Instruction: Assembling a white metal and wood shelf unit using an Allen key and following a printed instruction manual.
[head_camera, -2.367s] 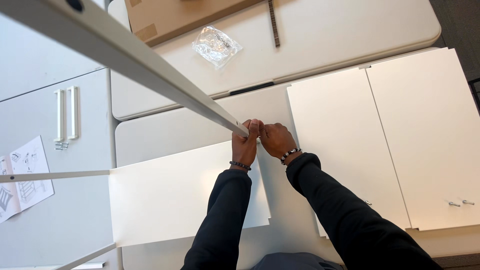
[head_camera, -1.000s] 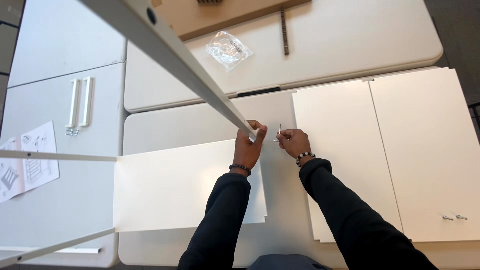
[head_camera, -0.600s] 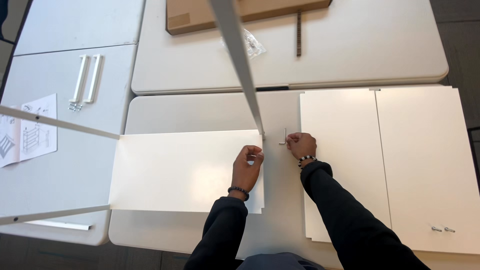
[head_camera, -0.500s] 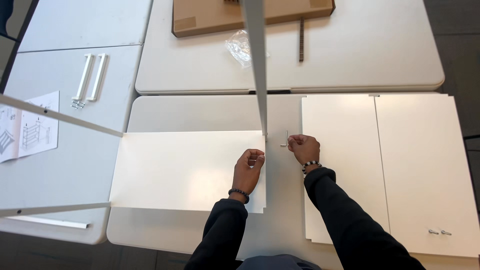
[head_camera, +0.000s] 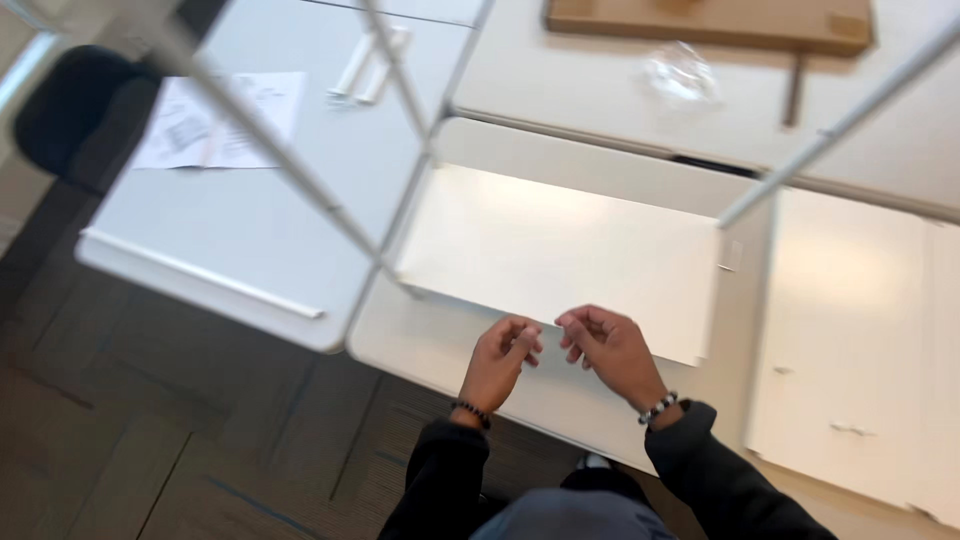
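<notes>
White frame bars (head_camera: 300, 180) cross the upper left of the frame, between you and the tables. Your left hand (head_camera: 497, 362) and right hand (head_camera: 610, 348) are at lower centre, fingers curled and tips almost meeting; I cannot tell if they pinch something. The white panel (head_camera: 560, 255) lies just above them on the table (head_camera: 420, 340). Half a second ago both hands rested on the panel edge. Papers (head_camera: 215, 120) lie upper left, a cardboard box (head_camera: 710, 22) at top. The floor is dark carpet (head_camera: 200, 440).

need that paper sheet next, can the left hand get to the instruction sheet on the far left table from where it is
Probably not without leaning over. The left hand is by the white panel; the instruction sheet lies across a table, with thin white rods crossing between.
</notes>
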